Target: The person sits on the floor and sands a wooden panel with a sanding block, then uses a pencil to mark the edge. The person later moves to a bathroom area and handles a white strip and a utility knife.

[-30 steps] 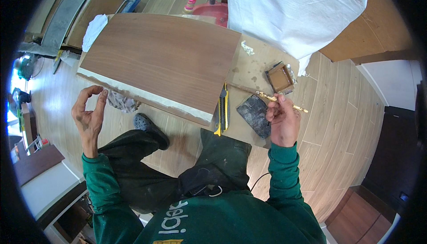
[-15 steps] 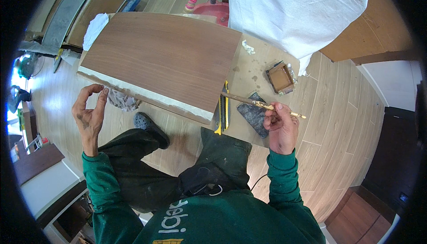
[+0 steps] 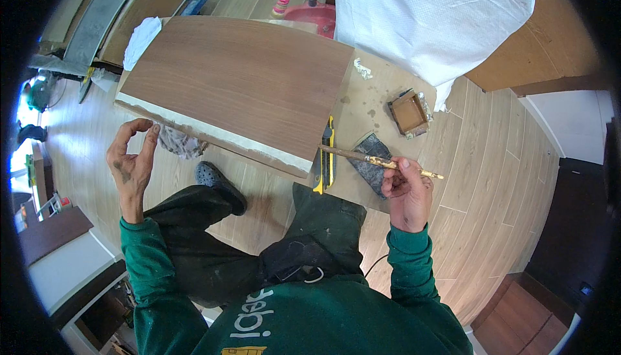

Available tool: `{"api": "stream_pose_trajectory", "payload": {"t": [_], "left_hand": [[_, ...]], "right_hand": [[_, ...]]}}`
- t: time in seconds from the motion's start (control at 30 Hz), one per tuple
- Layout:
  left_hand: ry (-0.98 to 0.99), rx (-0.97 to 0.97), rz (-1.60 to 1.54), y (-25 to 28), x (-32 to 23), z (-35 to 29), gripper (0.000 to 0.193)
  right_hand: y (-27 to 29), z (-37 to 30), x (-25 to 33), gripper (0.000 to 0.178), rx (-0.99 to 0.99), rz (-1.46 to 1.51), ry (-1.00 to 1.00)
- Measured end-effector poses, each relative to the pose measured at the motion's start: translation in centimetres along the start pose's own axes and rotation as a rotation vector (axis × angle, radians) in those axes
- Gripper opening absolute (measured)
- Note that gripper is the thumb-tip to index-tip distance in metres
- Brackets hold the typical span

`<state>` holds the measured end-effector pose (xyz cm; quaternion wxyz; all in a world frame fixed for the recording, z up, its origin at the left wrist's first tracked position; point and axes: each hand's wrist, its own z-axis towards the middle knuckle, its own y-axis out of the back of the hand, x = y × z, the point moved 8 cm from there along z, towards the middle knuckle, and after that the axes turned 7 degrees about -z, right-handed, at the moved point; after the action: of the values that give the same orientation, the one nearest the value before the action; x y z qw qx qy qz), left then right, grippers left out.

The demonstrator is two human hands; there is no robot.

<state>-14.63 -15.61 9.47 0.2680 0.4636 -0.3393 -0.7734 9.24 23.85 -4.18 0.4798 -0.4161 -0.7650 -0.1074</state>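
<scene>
One surface (image 3: 381,83) bears a wood-grain panel (image 3: 236,90). At its near-left edge the left hand (image 3: 132,154) curls nearly closed, hold unclear; the right hand (image 3: 409,193) pinches a stained stick (image 3: 352,154) near the panel's right corner, apparently edge work calling for steady aim.

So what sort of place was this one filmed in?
Probably a room under renovation, judging by the wood-grain panel, the yellow-and-black utility knife beside it and the white woven sack nearby.
</scene>
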Motion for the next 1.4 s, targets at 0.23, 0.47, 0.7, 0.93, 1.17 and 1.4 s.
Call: {"api": "stream_pose_trajectory", "payload": {"t": [0.23,0.47,0.7,0.93,1.17,1.4], "left_hand": [[-0.017,-0.004,0.011,0.2,0.0,0.0,0.014],[0.056,-0.009,-0.019,0.1,0.1,-0.1,0.014],[0.054,-0.005,0.017,0.0,0.2,0.1,0.014],[0.006,0.004,0.007,-0.2,-0.1,0.1,0.016],[0.002,0.000,0.022,-0.3,0.0,0.1,0.016],[0.005,0.003,0.018,-0.3,-0.1,0.2,0.016]], "right_hand": [[0.2,0.5,-0.2,0.024,0.011,0.023,0.006],[0.7,3.9,4.3,0.023,-0.149,0.004,0.308],[-1.6,7.9,4.3,0.024,-0.103,-0.029,0.349],[-2.4,8.7,4.6,0.023,-0.080,-0.031,0.324],[-2.4,9.2,4.4,0.024,-0.068,-0.043,0.325],[-2.1,8.8,4.2,0.024,-0.077,-0.057,0.306]]}}
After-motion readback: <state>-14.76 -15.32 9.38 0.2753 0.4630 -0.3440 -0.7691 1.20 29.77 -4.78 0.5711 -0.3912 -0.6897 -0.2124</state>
